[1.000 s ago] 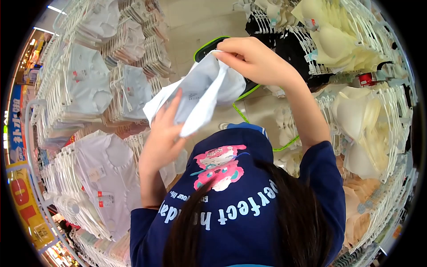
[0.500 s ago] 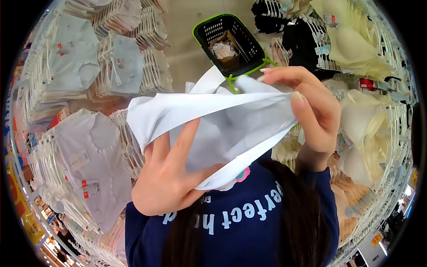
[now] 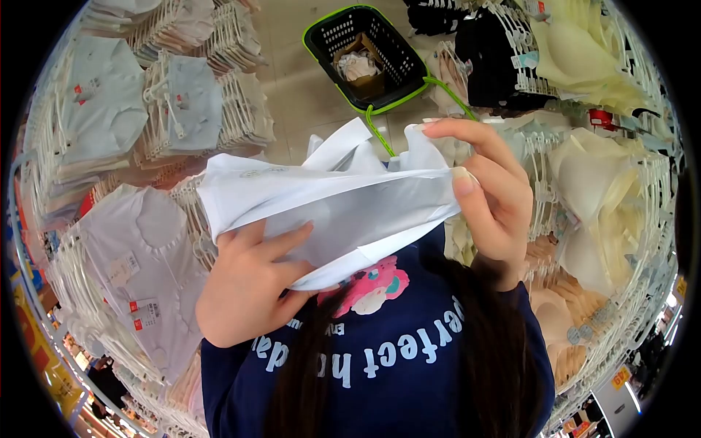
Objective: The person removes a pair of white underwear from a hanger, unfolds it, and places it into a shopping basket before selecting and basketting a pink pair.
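Observation:
A pale bluish-white garment [image 3: 365, 201] is stretched sideways between my hands in front of my chest, its opening facing me. At its left end, my left hand [image 3: 255, 281] has some fingers inside the opening, with the thumb at the lower edge. My right hand [image 3: 485, 190] pinches the right end of the fabric between thumb and fingers. A printed mark shows faintly on the upper left band. Parts of my left fingertips are hidden by the cloth.
A black basket with a green rim [image 3: 427, 84] stands on the floor ahead, holding a crumpled whitish item. Racks of hanging pale underwear [image 3: 109, 91] line the left. Yellow, cream and black garments hang on the right, including a cream bra [image 3: 591, 175].
The garment, seen bunched and tilted at first, is now spread out sideways. My right hand has come down and to the right. The basket has come into fuller view.

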